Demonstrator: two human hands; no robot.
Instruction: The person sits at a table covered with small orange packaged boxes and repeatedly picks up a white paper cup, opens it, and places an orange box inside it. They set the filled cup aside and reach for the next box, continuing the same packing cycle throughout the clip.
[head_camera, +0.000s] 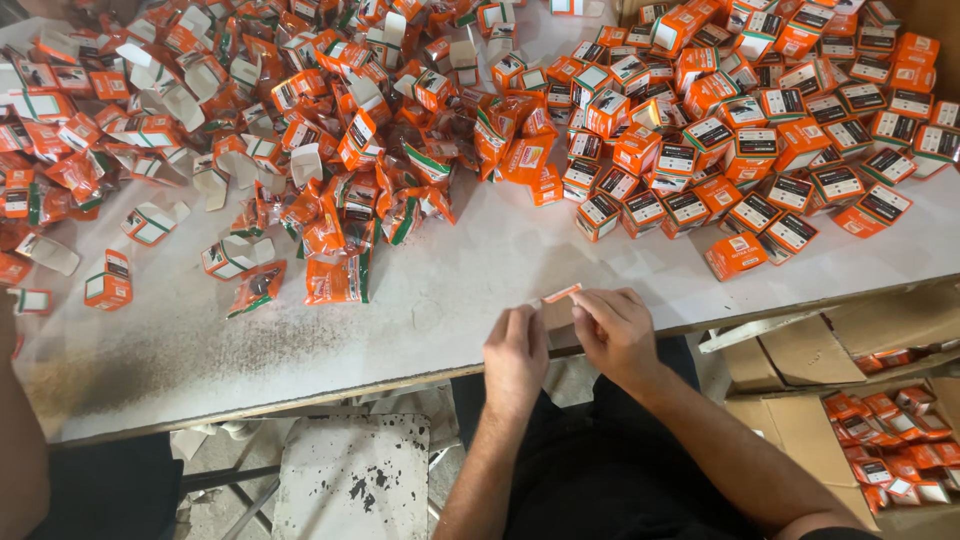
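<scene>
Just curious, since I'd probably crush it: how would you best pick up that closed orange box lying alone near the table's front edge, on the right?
Pinch the closed orange box across its two long side faces, coming straight down from above. It lies apart from the pile, so its sides look free.

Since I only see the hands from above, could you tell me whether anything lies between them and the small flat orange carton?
Nothing visible does: the left hand and right hand already pinch the small flat orange carton over the white table edge.
</scene>
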